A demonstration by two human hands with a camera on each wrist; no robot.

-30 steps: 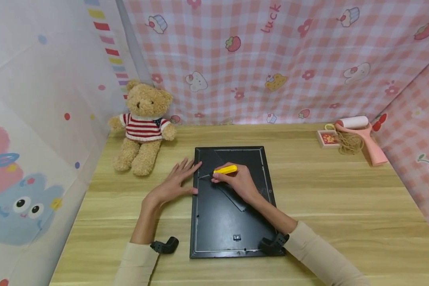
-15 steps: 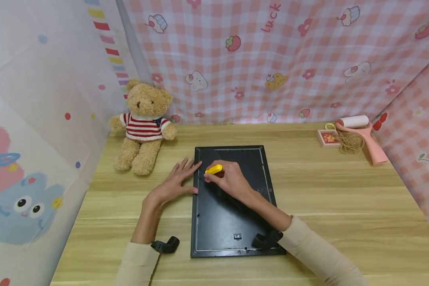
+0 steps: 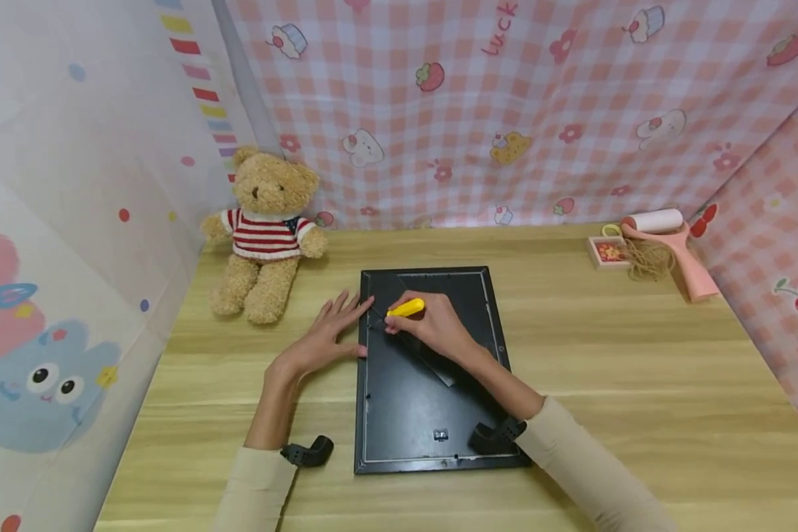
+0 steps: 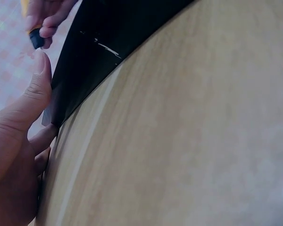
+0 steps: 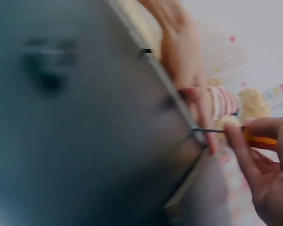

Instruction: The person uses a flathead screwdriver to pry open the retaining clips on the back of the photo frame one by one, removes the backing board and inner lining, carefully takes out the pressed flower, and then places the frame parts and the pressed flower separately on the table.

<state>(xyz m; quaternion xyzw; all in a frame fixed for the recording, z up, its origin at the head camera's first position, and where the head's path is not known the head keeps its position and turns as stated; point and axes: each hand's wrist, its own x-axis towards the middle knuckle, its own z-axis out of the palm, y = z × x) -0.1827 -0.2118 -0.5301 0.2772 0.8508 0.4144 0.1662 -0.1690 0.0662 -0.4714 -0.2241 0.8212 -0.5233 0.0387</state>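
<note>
A black picture frame (image 3: 404, 421) lies back side up on the wooden table, its small metal hanger near the front edge. My right hand (image 3: 441, 330) pinches the yellow handle of a screwdriver (image 3: 408, 307) over the frame's upper left part. In the right wrist view the thin shaft of the screwdriver (image 5: 208, 130) reaches the frame's inner edge, close to my left hand's fingers. My left hand (image 3: 321, 338) has its fingers spread, with index fingertip and thumb touching the frame's left edge. In the left wrist view my left hand (image 4: 19, 136) is beside the frame's black side.
A teddy bear (image 3: 268, 236) in a striped sweater sits at the back left. At the back right are a pink-handled lint roller (image 3: 688, 255), a bundle of twine (image 3: 648, 260) and a small pink box (image 3: 607, 253). Patterned curtains (image 3: 465, 111) enclose the table.
My right hand with the screwdriver first moved left toward the frame's edge, then slightly back to the right. My left hand has stayed at the left edge.
</note>
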